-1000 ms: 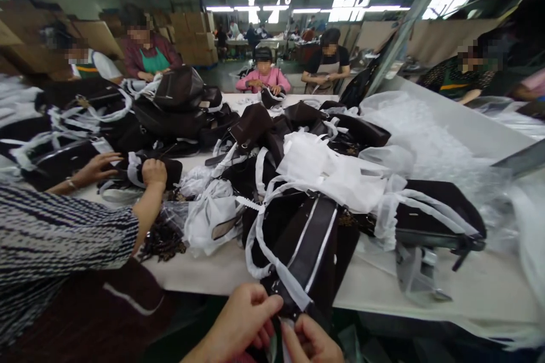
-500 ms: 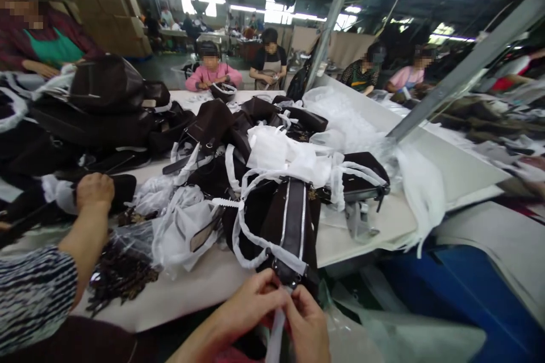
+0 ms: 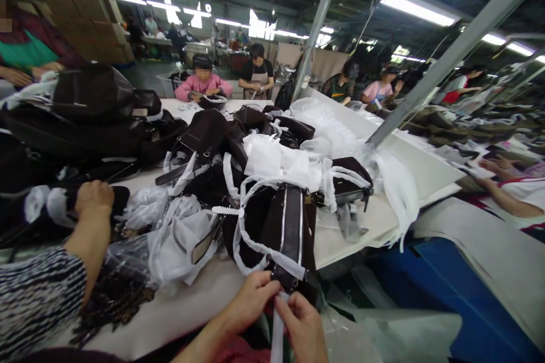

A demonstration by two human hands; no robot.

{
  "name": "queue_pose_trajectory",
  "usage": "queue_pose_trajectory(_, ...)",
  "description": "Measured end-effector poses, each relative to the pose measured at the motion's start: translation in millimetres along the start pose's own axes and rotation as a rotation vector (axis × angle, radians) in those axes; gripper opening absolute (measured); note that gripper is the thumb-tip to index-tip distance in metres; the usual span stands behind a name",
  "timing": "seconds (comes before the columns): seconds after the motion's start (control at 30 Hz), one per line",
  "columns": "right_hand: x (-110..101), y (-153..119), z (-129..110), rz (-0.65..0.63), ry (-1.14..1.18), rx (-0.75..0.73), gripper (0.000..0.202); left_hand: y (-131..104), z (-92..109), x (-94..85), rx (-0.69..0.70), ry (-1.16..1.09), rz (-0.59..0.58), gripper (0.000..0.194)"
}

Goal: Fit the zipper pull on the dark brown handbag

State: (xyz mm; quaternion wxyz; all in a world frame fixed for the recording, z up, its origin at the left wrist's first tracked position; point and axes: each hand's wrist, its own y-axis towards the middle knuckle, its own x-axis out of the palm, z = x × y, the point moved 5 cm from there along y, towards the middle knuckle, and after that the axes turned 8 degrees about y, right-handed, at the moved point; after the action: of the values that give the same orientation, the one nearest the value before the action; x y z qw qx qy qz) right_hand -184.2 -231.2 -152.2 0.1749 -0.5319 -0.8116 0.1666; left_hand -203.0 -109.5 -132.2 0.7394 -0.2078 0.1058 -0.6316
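Note:
A dark brown bag (image 3: 293, 221) with two silver zips lies at the table's front edge, pointing toward me. A white-wrapped handle (image 3: 251, 238) loops over it, with a white zip-like tab (image 3: 226, 211) at its side. Just below the bag's metal fittings, my left hand (image 3: 255, 298) is closed in a pinch at the top of a white wrapping strip (image 3: 277, 332). Pressed close beside it, my right hand (image 3: 304, 326) pinches the same strip between thumb and fingers. The strip hangs down between both hands; its exact join to the bag is hidden by my fingers.
A co-worker's hand (image 3: 94, 198) in a patterned sleeve grips dark bags at left. More dark bags (image 3: 93, 96) are heaped behind. White sheets (image 3: 281, 161), dark metal fittings (image 3: 114, 300) and plastic film lie around. A slanted metal post (image 3: 409, 96) and blue surface (image 3: 451, 289) stand right.
The view has turned a little to the right. My right hand has slid slightly down the white strip, and a gap shows between my hands. The bag stays in place.

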Motion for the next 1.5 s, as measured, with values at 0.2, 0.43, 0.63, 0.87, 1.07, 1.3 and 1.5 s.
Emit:
queue_pose_trajectory(0.2, -14.7, 1.2, 3.0, -0.014, -0.173, -0.095, 0.048, -7.9, -6.8, -1.9, -0.062, 0.068, 0.092, 0.031)
queue_pose_trajectory(0.43, -15.4, -1.2, -3.1, 0.007, -0.252, -0.14, 0.045, -17.6, 22.7, -6.6, 0.199, 0.487, 0.399, 0.021)
queue_pose_trajectory(0.63, -19.0, -4.9, -21.8, 0.102, -0.207, -0.145, 0.042, -6.1, -2.9, 9.7, -0.061, -0.129, 0.063, 0.031)
queue_pose_trajectory(0.87, -26.2, -1.6, -12.7, 0.055, -0.147, -0.122, 0.038, -0.6, -18.5, 21.6, -0.082, -0.176, 0.18, 0.032)
queue_pose_trajectory(1.07, -27.6, 0.4, 0.8, -0.006, -0.169, -0.054, 0.035, -2.4, -19.3, 31.9, 0.002, -0.097, 0.185, 0.028)
queue_pose_trajectory(1.3, -32.2, -4.3, -10.8, -0.037, -0.214, -0.084, 0.032, -10.7, -11.7, 42.8, 0.03, -0.186, 0.024, 0.046)
queue_pose_trajectory(1.5, -40.5, -6.6, -18.3, -0.059, -0.354, -0.096, 0.029, -0.6, -14.4, 36.8, -0.033, -0.045, 0.121, 0.026)
